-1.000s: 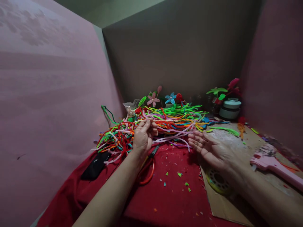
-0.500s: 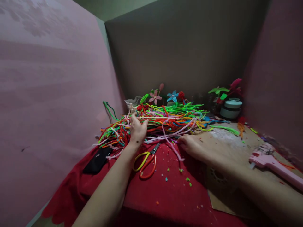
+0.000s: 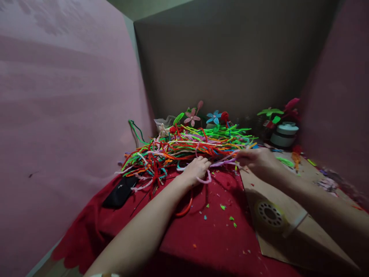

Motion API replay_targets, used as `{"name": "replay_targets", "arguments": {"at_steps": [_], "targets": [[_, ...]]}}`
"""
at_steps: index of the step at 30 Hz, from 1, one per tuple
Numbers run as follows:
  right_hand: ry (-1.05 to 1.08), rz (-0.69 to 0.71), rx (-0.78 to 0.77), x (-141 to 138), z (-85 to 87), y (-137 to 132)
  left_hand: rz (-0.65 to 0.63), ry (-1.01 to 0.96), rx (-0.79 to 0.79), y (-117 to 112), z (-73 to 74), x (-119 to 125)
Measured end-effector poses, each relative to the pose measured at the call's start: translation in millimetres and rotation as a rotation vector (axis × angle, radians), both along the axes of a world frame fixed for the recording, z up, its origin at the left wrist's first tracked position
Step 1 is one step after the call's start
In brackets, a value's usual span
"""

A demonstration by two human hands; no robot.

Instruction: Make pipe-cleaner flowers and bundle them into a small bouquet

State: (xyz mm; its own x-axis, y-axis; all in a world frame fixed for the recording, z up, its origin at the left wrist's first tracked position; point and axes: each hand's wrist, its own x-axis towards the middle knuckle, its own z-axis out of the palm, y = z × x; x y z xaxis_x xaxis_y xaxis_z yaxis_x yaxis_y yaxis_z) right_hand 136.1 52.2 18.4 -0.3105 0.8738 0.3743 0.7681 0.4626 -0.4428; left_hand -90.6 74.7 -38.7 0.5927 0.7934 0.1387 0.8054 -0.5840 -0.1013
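A big tangled pile of coloured pipe cleaners lies across the red cloth. At its front edge my left hand is closed, palm down, around pink pipe cleaners; one pink end loops out below the fingers. To the right, my right hand pinches the other ends of the pink pipe cleaners, which stretch between both hands. Scissors lie under my left forearm, with only their red handle showing.
A black phone lies at the left. Fuzzy flowers stand behind the pile. A tape roll rests on cardboard at the right, with a lidded pot farther back. Small scraps dot the red cloth.
My left hand has come down and right from the pile onto the pink pipe cleaners. My right hand has risen and moved right. The tape roll is now uncovered, the scissors mostly covered.
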Motion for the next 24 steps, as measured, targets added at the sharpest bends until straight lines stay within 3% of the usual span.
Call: {"name": "replay_targets", "arguments": {"at_steps": [1,4,7,11,15,18,22,24], "targets": [[0.139,-0.009,-0.001,8.5,6.7,-4.0,0.024,0.004,0.001,0.7,1.3,-1.5],[0.613,-0.248,0.127,31.1,25.4,-12.6,0.092,0.01,0.014,-1.3,4.5,-3.2],[1.023,-0.277,0.081,43.2,37.9,-14.2,0.131,0.01,0.017,-5.1,5.1,0.9],[1.168,-0.227,-0.055,36.7,40.0,-16.9,0.158,-0.019,0.013,-12.2,9.2,7.9],[1.172,-0.094,-0.246,16.9,27.1,-26.3,0.106,-0.096,0.017,-24.1,25.3,6.6],[1.098,0.036,-0.36,2.0,13.4,-32.8,-0.002,-0.51,-0.099,-34.5,38.8,5.2],[0.858,0.088,-0.46,-18.3,4.8,-40.5,-0.137,-1.279,-0.601,-44.2,48.1,10.6],[0.653,0.081,-0.448,-27.5,6.4,-45.2,-0.14,-1.587,-0.672,-46.0,49.7,13.8]]}}
